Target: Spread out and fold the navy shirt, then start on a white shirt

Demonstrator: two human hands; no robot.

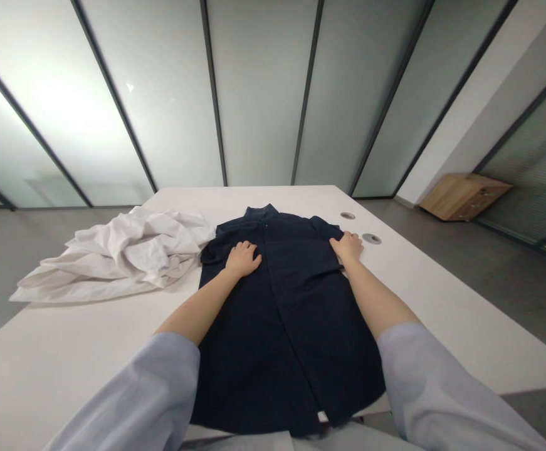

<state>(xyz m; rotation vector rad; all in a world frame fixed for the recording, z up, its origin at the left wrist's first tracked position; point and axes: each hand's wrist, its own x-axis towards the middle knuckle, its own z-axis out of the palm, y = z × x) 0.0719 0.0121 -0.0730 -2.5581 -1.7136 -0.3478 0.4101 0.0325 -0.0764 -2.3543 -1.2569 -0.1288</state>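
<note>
A dark navy button-up shirt (296,300) lies front side up on the white table, its collar at the far end and its hem near my body. Flat on the shirt's upper left front rests my left hand (243,258), open, with the thumb apart from the fingers. My right hand (348,246) is at the shirt's right edge, below the shoulder. Its thumb touches the dark cloth and its fingers extend over the edge, apart from the thumb. A small white tag (322,416) shows at the hem.
A crumpled heap of white cloth (131,254) lies left of the shirt, hanging past the edge of the white table (442,326). Two round grey inserts (372,238) sit in the tabletop at the right. Beyond stand frosted glass panels (263,94) and a wooden cabinet (461,195).
</note>
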